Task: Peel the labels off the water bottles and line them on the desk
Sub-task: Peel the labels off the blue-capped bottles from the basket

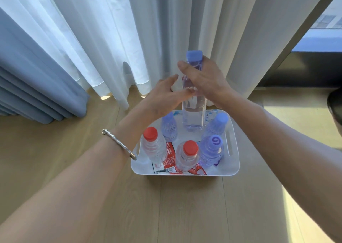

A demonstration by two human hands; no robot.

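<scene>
Gripping a clear, ribbed plastic bottle point(194, 111) is the right hand point(205, 80).

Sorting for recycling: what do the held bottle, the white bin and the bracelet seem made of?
Held bottle: clear, glossy thin plastic; you see straight through it. White bin: smooth opaque plastic, seemingly moulded, with cut-out handles. Bracelet: probably metal, judging by its silvery shine.

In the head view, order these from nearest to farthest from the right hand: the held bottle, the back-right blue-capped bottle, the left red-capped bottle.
1. Held bottle: in the grip of the right hand, at the far side of the basket.
2. Back-right blue-capped bottle: below that hand.
3. Left red-capped bottle: basket's front left.
</scene>
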